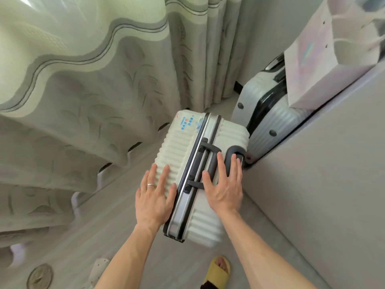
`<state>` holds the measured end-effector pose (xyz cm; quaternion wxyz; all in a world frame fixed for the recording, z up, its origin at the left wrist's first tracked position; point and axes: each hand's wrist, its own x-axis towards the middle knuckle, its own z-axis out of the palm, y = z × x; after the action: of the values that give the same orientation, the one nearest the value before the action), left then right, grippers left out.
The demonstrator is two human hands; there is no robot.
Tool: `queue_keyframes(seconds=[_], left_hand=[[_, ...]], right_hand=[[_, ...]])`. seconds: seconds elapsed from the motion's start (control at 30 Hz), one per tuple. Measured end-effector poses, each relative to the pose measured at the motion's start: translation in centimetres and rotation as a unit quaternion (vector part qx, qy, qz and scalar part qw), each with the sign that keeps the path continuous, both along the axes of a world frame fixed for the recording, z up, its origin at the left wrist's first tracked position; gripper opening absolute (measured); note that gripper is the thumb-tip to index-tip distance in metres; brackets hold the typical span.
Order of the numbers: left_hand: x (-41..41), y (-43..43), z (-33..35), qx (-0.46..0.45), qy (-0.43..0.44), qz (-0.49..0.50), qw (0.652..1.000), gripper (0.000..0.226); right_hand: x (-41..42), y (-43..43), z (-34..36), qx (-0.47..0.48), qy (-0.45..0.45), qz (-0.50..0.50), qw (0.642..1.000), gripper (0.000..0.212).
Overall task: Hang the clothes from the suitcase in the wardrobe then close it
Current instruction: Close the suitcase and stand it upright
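While I watch through the head camera, a pale curtain (83, 80) with a grey wavy band fills the left side, its hem reaching the floor (116, 209). Bottom left: a round metal disc (39, 276) set in the floor.

Left hand (155, 197): wide, fingers straight and slightly spread, palm flat on the ribbed left shell of the cream suitcase (179, 147). It holds nothing. A ring (150, 185) is on one finger.

The cream suitcase stands on the floor in the middle, between the curtain and a grey surface (312, 195). It is closed, and its dark-edged metal frame is shut along the seam. A blue printed sticker sits near its far corner. A dark carry handle (208, 161) faces up toward me.

Right hand (225, 188): also wide, fingers straight, lying flat on the right half of the case just beside the carry handle. One fingertip rests on a dark curved pull handle (235, 152). I see no grip.

Below, a foot in a yellow slipper (217, 272).

Right of the cream case, nearly touching it, stands a silver suitcase (264, 113) against the grey surface. A pale paper bag (325, 59) rests on top of it.
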<state>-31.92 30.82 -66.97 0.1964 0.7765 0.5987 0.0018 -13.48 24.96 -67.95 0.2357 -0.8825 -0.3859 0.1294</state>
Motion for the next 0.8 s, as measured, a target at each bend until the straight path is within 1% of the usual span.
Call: queue_keyframes(seconds=[0.1, 0.23, 0.33, 0.47, 0.53, 0.6, 0.63, 0.7, 0.8], left_hand=[[2.2, 5.5, -0.2, -0.001, 0.0, 0.012, 1.0, 0.066], [4.8, 13.1, -0.1, -0.001, 0.005, 0.009, 1.0, 0.067], [6.6, 19.6, -0.2, -0.001, 0.011, -0.02, 1.0, 0.067], [8.7, 27.6, -0.1, 0.012, 0.009, -0.093, 0.996, 0.066], [10.2, 32.5, -0.2, -0.001, 0.015, -0.135, 0.991, 0.065], [10.8, 34.7, -0.2, 0.022, 0.024, -0.162, 0.986, 0.064], [11.6, 37.5, -0.5, 0.03, 0.026, -0.194, 0.98, 0.064], [12.5, 39.3, -0.5, 0.076, 0.022, -0.239, 0.968, 0.061], [15.6, 44.0, -0.5, 0.115, 0.006, -0.357, 0.927, 0.055]], right_hand=[[2.3, 5.6, -0.1, -0.006, -0.027, 0.0, 1.0, 0.069], [4.9, 13.0, 0.0, -0.018, -0.032, 0.009, 0.999, 0.069], [6.5, 18.3, 0.0, -0.016, -0.031, -0.02, 0.999, 0.069], [7.4, 23.6, -0.1, -0.008, -0.027, -0.086, 0.996, 0.069], [8.1, 27.5, 0.0, -0.019, -0.023, -0.12, 0.992, 0.069], [8.5, 29.4, 0.3, -0.028, -0.022, -0.129, 0.991, 0.069], [8.9, 31.4, 0.0, -0.034, -0.018, -0.15, 0.988, 0.069], [9.3, 32.8, 0.2, -0.033, -0.023, -0.162, 0.986, 0.069], [11.4, 35.8, 0.2, -0.026, -0.027, -0.2, 0.979, 0.069]])
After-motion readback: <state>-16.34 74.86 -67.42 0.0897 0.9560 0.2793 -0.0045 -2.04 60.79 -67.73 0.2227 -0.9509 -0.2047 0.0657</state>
